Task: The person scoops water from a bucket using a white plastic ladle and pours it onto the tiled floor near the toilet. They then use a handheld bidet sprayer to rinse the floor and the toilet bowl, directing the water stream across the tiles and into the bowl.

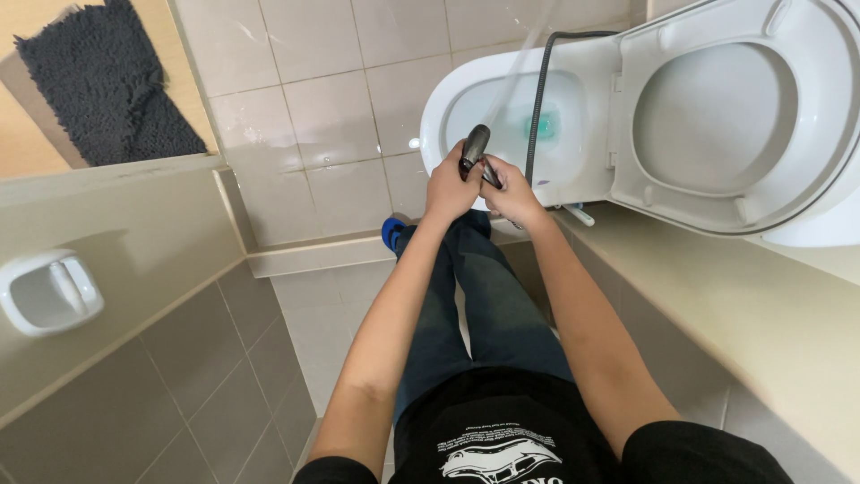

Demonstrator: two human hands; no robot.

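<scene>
Looking down, I see the white toilet [502, 99] with its lid [717, 116] raised, then the grey mat [103, 85] lying well apart on the floor. My left hand [451, 188] and right hand [512, 193] are both clamped on the dark spray nozzle [475, 148], held just over the bowl's near rim, its hose [540, 90] running up across the bowl.

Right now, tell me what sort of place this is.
A tiled bathroom or toilet room. A white toilet stands with its lid raised, both hands hold a hand sprayer on a dark hose, and a grey bath mat lies by the doorway.
</scene>
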